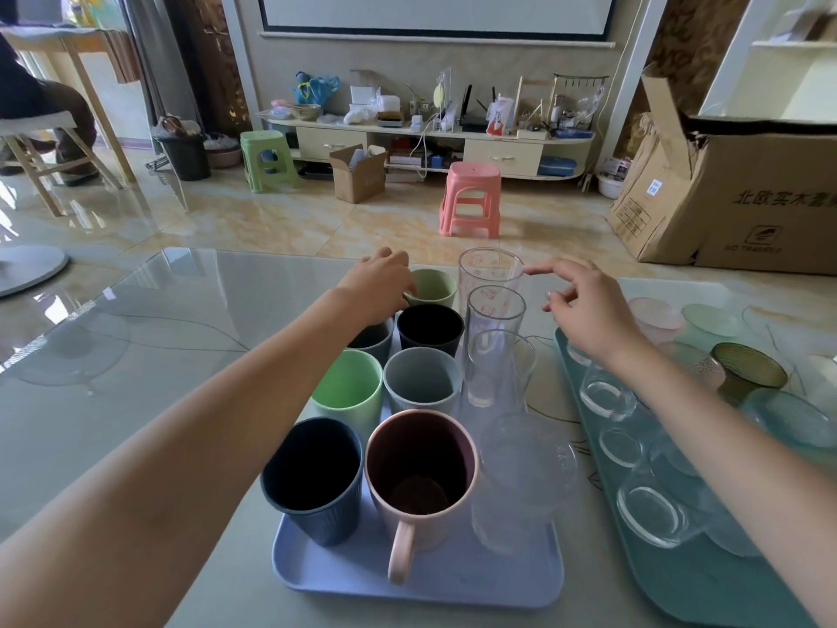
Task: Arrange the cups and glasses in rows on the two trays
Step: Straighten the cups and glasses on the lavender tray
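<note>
L hand [378, 283] reaches to the far end of the blue tray [512, 582], fingers curled on the near rim of the sage-green cup [432, 287] at 12 o'clock; looks like a pinch on the rim, thumb side hidden. R hand [584, 305] hovers just right of the tallest clear glass [491, 276], fingers loosely spread, forefinger tip at or just off its rim, holding nothing.

Blue tray, cups in 3 cols running 6 to 12 o'clock. L col: dark navy cup [312, 478] nearest, light green cup [348, 385], then a grey-blue cup [376, 339] partly under the L wrist. Mid col: pink mug [421, 478] w/ handle toward 6 o'clock, grey cup [421, 378], black cup [430, 328], sage-green cup farthest. R col: clear glasses, a wide one [521, 482] nearest, taller ones behind it.

Teal tray [679, 596] at 3 o'clock of the blue one holds short clear tumblers [650, 514] in a row under the R forearm. Beyond it at 2 o'clock, off-tray on the table [181, 333]: an olive-tinted glass [747, 369] and pale coasters or lids, can't tell which.
</note>
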A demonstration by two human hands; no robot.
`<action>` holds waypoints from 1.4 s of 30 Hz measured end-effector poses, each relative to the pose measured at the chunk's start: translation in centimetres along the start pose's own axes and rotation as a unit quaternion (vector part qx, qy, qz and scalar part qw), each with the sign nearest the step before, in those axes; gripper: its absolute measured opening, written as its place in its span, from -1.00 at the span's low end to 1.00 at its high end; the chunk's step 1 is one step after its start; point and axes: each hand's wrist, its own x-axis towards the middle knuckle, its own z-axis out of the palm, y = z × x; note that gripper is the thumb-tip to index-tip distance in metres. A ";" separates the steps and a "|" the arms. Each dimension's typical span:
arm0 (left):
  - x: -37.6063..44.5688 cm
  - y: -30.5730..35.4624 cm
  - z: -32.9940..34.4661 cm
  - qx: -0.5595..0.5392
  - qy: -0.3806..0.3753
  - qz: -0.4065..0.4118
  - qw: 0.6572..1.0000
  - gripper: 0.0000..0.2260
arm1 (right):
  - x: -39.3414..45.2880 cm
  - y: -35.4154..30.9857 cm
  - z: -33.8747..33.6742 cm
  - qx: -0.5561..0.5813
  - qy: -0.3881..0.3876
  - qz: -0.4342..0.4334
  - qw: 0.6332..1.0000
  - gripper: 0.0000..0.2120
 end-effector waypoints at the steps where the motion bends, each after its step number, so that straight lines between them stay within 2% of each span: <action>1: 0.4 0.3 0.2 -0.009 0.001 0.005 1.000 -0.75 | -0.7 0.1 -0.1 0.010 0.013 0.000 1.000 -0.58; 5: 1.7 1.1 0.7 -0.062 -0.012 -0.016 0.998 -0.79 | -2.1 1.4 0.3 0.018 0.007 0.019 1.000 -0.58; 10: 2.0 1.3 0.8 -0.083 -0.020 -0.006 0.996 -0.77 | 1.1 1.0 1.1 0.026 -0.040 0.008 0.999 -0.58; 13: 1.9 1.1 0.3 -0.092 -0.032 0.012 0.995 -0.77 | 3.5 0.4 2.0 -0.031 -0.105 -0.020 0.994 -0.75; 16: 1.6 1.1 0.0 -0.094 -0.033 0.022 0.995 -0.77 | 4.6 0.1 2.6 -0.093 -0.108 -0.035 0.989 -0.89; 23: 1.8 1.1 0.1 -0.094 -0.034 0.030 0.995 -0.78 | 4.9 -0.6 2.2 -0.132 -0.101 -0.053 0.985 -0.88; 30: 1.8 0.9 0.0 -0.109 -0.049 0.027 0.992 -0.78 | 4.6 -0.9 2.0 -0.114 -0.100 -0.059 0.987 -0.86; 32: 1.7 0.9 0.0 -0.137 -0.050 0.012 0.989 -0.75 | 4.3 -0.6 1.9 -0.101 -0.100 -0.051 0.989 -0.79; 34: 1.3 0.4 -0.1 -0.189 -0.007 -0.029 0.981 -0.69 | 3.5 -0.3 1.7 -0.061 -0.075 -0.039 0.995 -0.65; 36: 0.3 -0.6 -0.2 -0.270 0.060 -0.093 0.957 -0.65 | 2.3 0.3 1.8 0.004 -0.025 -0.021 0.999 -0.54; 38: -0.9 -2.1 0.1 -0.353 0.092 -0.185 0.912 -0.63 | 0.9 1.5 2.3 0.059 0.017 0.027 0.998 -0.55; 40: -2.1 -4.1 1.1 -0.417 0.081 -0.292 0.857 -0.62 | -0.3 2.3 3.4 0.132 0.018 0.105 0.985 -0.59; 42: -3.4 -6.0 2.5 -0.504 0.053 -0.373 0.777 -0.58 | -1.3 2.7 4.6 0.223 -0.018 0.180 0.958 -0.59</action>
